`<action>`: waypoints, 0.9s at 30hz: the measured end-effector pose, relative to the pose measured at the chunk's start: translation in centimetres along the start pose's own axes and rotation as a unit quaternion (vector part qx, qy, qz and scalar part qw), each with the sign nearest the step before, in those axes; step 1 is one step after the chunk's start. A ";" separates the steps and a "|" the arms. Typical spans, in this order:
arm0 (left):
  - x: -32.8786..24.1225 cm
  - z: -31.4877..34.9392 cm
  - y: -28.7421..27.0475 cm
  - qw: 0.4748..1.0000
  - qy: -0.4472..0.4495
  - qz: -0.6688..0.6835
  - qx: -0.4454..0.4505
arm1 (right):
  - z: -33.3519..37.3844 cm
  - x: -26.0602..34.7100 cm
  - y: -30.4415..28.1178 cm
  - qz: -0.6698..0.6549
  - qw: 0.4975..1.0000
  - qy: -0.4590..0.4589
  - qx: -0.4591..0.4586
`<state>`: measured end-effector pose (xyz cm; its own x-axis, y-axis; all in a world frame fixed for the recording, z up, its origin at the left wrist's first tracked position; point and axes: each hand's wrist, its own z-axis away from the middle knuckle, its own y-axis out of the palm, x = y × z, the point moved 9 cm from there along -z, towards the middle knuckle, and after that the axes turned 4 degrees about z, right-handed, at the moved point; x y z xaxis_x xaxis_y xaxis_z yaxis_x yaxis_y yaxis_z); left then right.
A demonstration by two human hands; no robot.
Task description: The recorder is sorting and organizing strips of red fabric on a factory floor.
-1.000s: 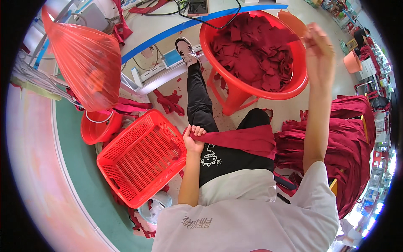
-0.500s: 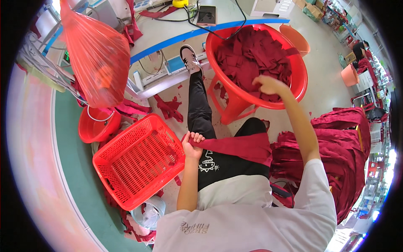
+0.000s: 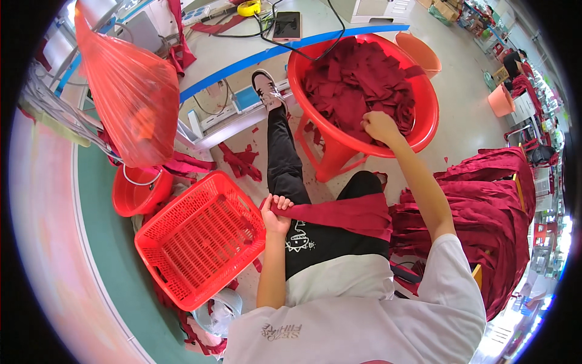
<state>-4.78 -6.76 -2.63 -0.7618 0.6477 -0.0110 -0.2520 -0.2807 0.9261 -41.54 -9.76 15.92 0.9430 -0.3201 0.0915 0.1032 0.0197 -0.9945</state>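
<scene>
Head view: L hand (image 3: pixel 277 213) clenched on narrow end of dk-red cloth strip (image 3: pixel 342 215), laid across lap (image 3: pixel 336 244), wide end to R. R hand (image 3: pixel 381 126), fingers curled, at near edge of red tub (image 3: pixel 426 124) w/ dk-red cloth pcs (image 3: pixel 348 85); can't tell if gripping any. Red basket (image 3: pixel 203 239) just beside L hand.

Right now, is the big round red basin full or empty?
Well filled: dark red cloth pieces lie heaped in the basin, hiding its bottom, beneath the right hand.
</scene>
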 end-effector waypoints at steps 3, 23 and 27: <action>-0.1 -0.1 0.1 1.000 -0.001 -0.004 -0.001 | 2.6 1.8 -5.4 0.006 0.995 0.032 -0.092; -0.8 0.5 0.0 1.000 0.008 0.008 -0.006 | 26.0 18.0 -34.5 -0.632 0.422 -0.650 0.004; -0.4 0.0 -0.2 0.999 0.005 0.034 0.012 | 20.3 23.0 -26.0 -0.702 0.439 -0.549 0.112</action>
<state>-4.45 -6.98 -2.81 -0.7830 0.6201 0.0490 -0.1845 -0.3067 0.9338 -16.13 1.65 44.91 -0.5286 0.4821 0.6987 0.7403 0.6645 0.1016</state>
